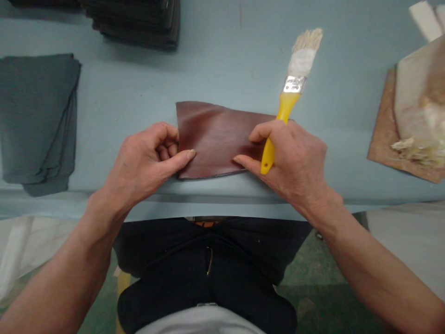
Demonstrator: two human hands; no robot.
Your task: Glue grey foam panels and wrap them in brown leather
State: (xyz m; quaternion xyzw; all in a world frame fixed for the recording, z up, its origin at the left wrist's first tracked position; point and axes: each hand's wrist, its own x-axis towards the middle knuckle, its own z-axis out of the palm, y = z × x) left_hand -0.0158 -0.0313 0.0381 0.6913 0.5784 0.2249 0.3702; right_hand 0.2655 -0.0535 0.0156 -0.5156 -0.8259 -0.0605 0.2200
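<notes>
Worked along the near edge of a pale blue-green worktop [139, 83]. Had a fanned pile of dark grey-green sheets [38, 116] at far left and a thick dark stack [139, 21] at upper left, both apart from the hands. Had on the right a pale, crusted container [413, 79] upon a brown board [380, 130], with yellowish residue near the base. Held a single brown leather piece [212, 139] between the hands, over the near side of the worktop, glossy face up and slightly bowed. Gripped its left edge with the left hand [142, 155], thumb on top, fingers curled and partly hidden. Clasped a yellow-handled flat paintbrush [295, 83] in the right hand [295, 153], pale bristles [308, 44] pointing away, with thumb and forefinger also at the leather; could not tell how firmly. Seemed partway through handling this one piece, not yet released. Saw no white coating on its upper face; could not see the underside. Had the grey-green sheets lying untouched and the paintbrush not yet put down
</notes>
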